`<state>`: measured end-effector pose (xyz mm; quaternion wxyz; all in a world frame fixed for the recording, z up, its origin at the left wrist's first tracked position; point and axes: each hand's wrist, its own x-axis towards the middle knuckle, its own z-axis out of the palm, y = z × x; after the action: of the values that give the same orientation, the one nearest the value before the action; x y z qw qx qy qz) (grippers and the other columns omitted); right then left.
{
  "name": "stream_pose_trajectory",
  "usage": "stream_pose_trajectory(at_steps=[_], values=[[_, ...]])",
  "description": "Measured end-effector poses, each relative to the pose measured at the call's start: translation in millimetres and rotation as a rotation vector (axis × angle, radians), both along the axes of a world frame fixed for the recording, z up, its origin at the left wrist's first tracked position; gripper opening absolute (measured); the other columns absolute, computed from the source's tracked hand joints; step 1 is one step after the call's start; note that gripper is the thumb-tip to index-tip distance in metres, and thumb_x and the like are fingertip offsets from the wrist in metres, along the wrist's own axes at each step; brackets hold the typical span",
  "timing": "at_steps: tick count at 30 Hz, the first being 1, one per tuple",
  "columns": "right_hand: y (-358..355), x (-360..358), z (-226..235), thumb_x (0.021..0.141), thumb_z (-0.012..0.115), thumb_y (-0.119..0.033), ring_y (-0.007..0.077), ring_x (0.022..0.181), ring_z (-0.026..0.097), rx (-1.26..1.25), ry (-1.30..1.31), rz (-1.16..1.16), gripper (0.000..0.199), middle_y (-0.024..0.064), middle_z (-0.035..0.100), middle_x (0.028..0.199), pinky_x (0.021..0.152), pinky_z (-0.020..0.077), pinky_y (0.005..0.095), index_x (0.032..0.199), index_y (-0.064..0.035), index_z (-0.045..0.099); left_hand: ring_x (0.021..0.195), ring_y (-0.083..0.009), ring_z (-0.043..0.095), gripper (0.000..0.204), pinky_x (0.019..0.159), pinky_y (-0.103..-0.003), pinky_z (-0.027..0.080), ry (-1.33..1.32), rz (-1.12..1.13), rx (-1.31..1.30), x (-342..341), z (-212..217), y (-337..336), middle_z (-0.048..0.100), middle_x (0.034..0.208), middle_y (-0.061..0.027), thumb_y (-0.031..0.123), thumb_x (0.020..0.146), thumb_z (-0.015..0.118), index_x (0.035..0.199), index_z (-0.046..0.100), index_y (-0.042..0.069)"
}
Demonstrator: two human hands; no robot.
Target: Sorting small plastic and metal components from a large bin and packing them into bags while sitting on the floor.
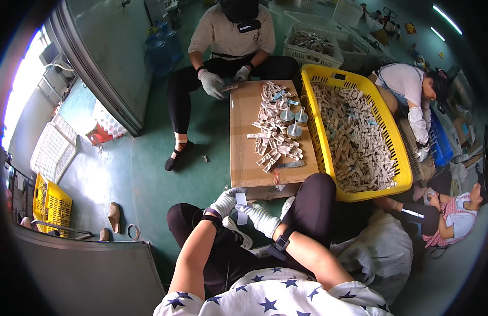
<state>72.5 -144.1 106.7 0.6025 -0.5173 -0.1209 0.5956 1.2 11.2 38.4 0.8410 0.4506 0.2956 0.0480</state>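
Pinches white strip [241, 199] with left hand [224, 202] and right hand [260, 219], likely for steadiness; has clips [274, 146] on box [244, 113] within reach.

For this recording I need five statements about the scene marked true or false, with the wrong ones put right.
1. Three pieces with upright pins stand on the cardboard box. True.
2. The yellow crate beside the box holds many pale clip-like pieces. True.
3. That crate stands left of the box in the picture. False: it stands to the right.
4. The wearer's left hand, gloved, is at a small white piece. True.
5. The wearer's right hand is deep inside the crate. False: it is outside the crate, near the left hand and the white piece.
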Motion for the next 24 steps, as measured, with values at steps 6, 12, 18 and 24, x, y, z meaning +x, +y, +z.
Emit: stream_pose_trajectory(at_steps=[6, 12, 18, 24], values=[[-28.8, 1.2, -55.4, 0.087, 0.063, -0.027, 0.0259, 0.092, 0.062, 0.111, 0.776, -0.335, 0.025, 0.0127, 0.064, 0.093, 0.086, 0.0491, 0.0371, 0.101, -0.0067, 0.056, 0.073, -0.0144, 0.063, 0.009, 0.068, -0.027, 0.052, 0.052, 0.106, -0.165, -0.3, 3.3, 0.1, 0.067, 0.084, -0.0027, 0.008, 0.086, 0.063, 0.092, 0.068, 0.004], [-39.4, -7.7, -99.6, 0.088, 0.057, -0.025, 0.0219, 0.083, 0.06, -0.21, 0.524, -0.24, 0.026, 0.0085, 0.062, 0.096, 0.081, 0.0495, 0.0338, 0.105, -0.0062, 0.058, 0.074, -0.0151, 0.063, 0.01, 0.069, -0.029, 0.053, 0.054, 0.147, -0.121, 6.0, -0.5, -2.8, 0.067, 0.084, -0.0031, 0.008, 0.086, 0.064, 0.094, 0.068, 0.004], [-40.9, -10.6, -99.0, 0.09, 0.054, -0.019, 0.024, 0.087, 0.063, -0.205, 0.383, -0.119, 0.021, 0.0108, 0.065, 0.093, 0.082, 0.0501, 0.0326, 0.103, -0.0039, 0.061, 0.074, -0.0156, 0.063, 0.012, 0.069, -0.03, 0.053, 0.041, 0.191, -0.155, 3.9, -0.1, -9.2, 0.067, 0.086, -0.0027, 0.007, 0.086, 0.064, 0.096, 0.067, 0.003], [-44.8, -6.1, -106.2, 0.089, 0.055, -0.023, 0.0234, 0.086, 0.063, -0.187, 0.138, -0.008, 0.024, 0.0102, 0.066, 0.092, 0.081, 0.0495, 0.0337, 0.103, -0.0036, 0.062, 0.073, -0.0157, 0.063, 0.011, 0.07, -0.03, 0.053, 0.062, 0.202, -0.132, 7.2, 2.3, -12.1, 0.067, 0.087, -0.0032, 0.006, 0.086, 0.064, 0.096, 0.067, 0.001]])
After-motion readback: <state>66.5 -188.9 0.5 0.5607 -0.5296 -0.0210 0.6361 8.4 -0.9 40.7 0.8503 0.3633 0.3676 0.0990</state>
